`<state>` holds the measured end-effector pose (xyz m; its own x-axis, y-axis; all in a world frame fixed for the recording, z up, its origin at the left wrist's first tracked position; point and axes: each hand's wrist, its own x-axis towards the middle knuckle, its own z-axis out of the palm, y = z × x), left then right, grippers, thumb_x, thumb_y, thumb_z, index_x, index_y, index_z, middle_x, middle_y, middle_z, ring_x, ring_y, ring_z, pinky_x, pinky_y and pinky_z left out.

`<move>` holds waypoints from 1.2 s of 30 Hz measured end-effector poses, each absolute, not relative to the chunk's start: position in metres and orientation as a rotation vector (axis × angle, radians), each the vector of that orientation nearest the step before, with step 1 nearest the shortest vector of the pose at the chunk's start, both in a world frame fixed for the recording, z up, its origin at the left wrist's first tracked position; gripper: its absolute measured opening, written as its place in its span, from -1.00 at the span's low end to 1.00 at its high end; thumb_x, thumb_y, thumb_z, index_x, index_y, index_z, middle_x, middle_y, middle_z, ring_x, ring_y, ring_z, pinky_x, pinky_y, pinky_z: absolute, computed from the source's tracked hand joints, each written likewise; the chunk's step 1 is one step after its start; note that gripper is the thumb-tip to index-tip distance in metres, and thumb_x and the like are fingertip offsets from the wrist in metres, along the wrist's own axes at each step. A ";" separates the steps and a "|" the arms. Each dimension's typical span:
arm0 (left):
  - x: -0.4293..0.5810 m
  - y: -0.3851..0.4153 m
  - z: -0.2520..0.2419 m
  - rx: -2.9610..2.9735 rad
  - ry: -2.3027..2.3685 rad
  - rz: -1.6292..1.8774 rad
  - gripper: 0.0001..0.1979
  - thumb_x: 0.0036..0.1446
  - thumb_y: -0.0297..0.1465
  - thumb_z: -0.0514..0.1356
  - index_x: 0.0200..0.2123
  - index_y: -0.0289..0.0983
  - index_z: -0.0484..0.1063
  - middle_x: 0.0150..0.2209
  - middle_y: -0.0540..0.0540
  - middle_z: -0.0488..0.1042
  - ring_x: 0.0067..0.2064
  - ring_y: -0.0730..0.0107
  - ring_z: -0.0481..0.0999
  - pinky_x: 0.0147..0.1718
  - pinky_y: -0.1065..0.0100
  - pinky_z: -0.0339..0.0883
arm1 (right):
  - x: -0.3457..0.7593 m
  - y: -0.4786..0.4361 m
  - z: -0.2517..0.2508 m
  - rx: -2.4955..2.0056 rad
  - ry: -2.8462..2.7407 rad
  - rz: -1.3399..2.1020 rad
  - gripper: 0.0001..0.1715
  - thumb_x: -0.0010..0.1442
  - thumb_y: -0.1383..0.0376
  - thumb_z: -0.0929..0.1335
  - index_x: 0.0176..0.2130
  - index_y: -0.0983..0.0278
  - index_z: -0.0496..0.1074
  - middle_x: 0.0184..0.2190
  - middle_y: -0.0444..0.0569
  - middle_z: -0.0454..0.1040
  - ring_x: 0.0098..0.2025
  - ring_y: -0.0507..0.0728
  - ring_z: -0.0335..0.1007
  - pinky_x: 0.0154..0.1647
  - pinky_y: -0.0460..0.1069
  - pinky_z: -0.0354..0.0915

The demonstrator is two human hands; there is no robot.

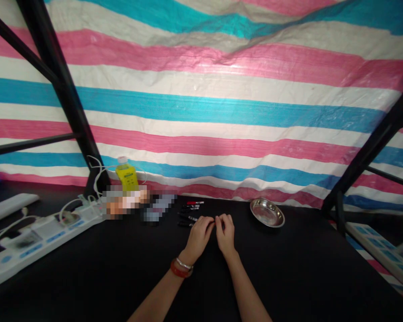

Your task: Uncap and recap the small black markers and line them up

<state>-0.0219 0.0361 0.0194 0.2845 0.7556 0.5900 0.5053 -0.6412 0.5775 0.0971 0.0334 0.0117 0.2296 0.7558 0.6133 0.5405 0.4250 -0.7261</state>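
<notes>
Close together over the black table [127, 264], my left hand [199, 236] and my right hand [225, 234] almost meet at the fingertips. Both are closed in a pinch, and whatever may be between the fingers is too small or hidden to name. A red and a silver bangle circle my left wrist. Just beyond and left of that hand lie several pens: a red one [195, 203], dark ones with silvery parts [190, 208], and a black one [185, 224] partly covered by my left hand.
To the right sits a round, shallow metal dish [267, 213]. At the back left stands a yellow bottle [126, 176], beside blurred-out items. A white power strip [43, 243] with plugs and cables runs along the left; another [383, 250] is at the right. Black posts and a striped sheet [221, 112] bound the table.
</notes>
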 end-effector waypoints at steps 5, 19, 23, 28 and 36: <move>-0.022 0.039 0.017 2.270 1.231 1.351 -0.70 0.26 -0.38 -0.09 0.01 -0.20 0.27 -0.23 -0.10 0.40 -0.16 0.32 0.39 -0.16 0.22 0.33 | 0.098 0.033 0.013 -1.214 -1.302 0.212 -0.71 0.23 0.17 0.16 -0.44 0.24 0.29 -0.50 -0.12 0.27 -0.40 0.07 0.22 -0.35 -0.05 0.17; -0.024 0.042 0.009 2.086 1.197 1.551 -0.90 0.20 -0.35 0.05 -0.33 -0.22 0.30 -0.24 -0.07 0.49 -0.16 0.34 0.49 -0.15 0.24 0.38 | 0.093 0.034 0.016 -1.147 -1.205 0.332 -0.70 0.16 0.12 0.25 -0.30 0.28 0.41 -0.40 -0.02 0.43 -0.32 0.10 0.36 -0.28 -0.01 0.26; -0.024 0.041 0.009 2.077 1.210 1.581 -0.89 0.20 -0.33 0.05 -0.26 -0.22 0.32 -0.21 -0.09 0.51 -0.14 0.34 0.50 -0.14 0.24 0.40 | 0.090 0.041 0.018 -1.051 -1.068 0.744 -0.63 0.07 0.03 0.30 -0.40 0.30 0.39 -0.54 -0.07 0.43 -0.48 0.07 0.37 -0.43 -0.05 0.26; -0.025 0.039 0.016 2.234 1.211 1.653 -0.76 0.22 -0.36 0.03 -0.07 -0.20 0.36 -0.15 -0.08 0.50 -0.11 0.35 0.48 -0.11 0.25 0.40 | 0.092 0.047 0.019 -0.844 -0.814 1.205 -0.64 -0.12 0.07 0.44 -0.43 0.32 0.45 -0.58 -0.06 0.49 -0.54 0.04 0.38 -0.52 -0.09 0.24; -0.028 0.039 0.017 2.361 1.219 1.699 -0.72 0.22 -0.41 0.03 -0.02 -0.18 0.38 -0.16 -0.07 0.52 -0.13 0.35 0.48 -0.14 0.28 0.40 | 0.096 0.045 0.020 -0.682 -0.578 1.537 -0.67 -0.21 0.23 0.53 -0.41 0.37 0.51 -0.54 0.00 0.54 -0.50 0.03 0.45 -0.44 -0.13 0.34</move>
